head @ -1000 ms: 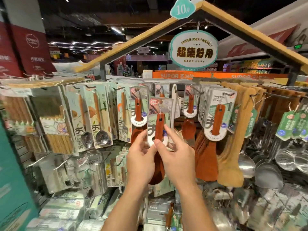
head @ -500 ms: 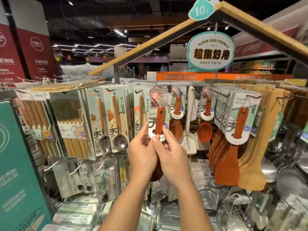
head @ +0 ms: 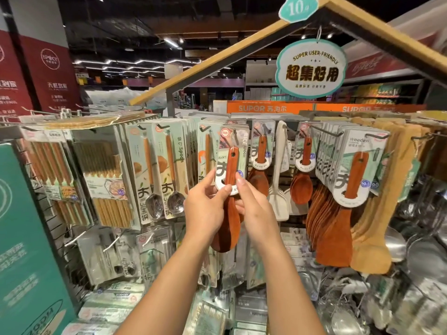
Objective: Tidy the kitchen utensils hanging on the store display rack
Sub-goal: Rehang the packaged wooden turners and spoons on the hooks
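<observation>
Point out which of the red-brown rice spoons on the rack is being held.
The carded rice spoon at centre, pinched by the left hand and right hand. The other two, right of it, hang untouched.

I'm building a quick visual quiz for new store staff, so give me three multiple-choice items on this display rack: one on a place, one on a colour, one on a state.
1. Where do the packs of brown chopsticks hang?
A. at the rack's left
B. at the far right
C. under the oval sign

2. What colour is the carded wooden rice spoon being held?
A. white
B. reddish brown
C. silver

3. How do the hands meet that spoon's card?
A. both pinch it
B. only the left touches it
C. neither touches it

Answers: 1 A, they hang left of the metal-bowled spoons. 2 B, its handle and bowl are reddish brown. 3 A, the left hand and right hand pinch the card's lower edge.
</observation>
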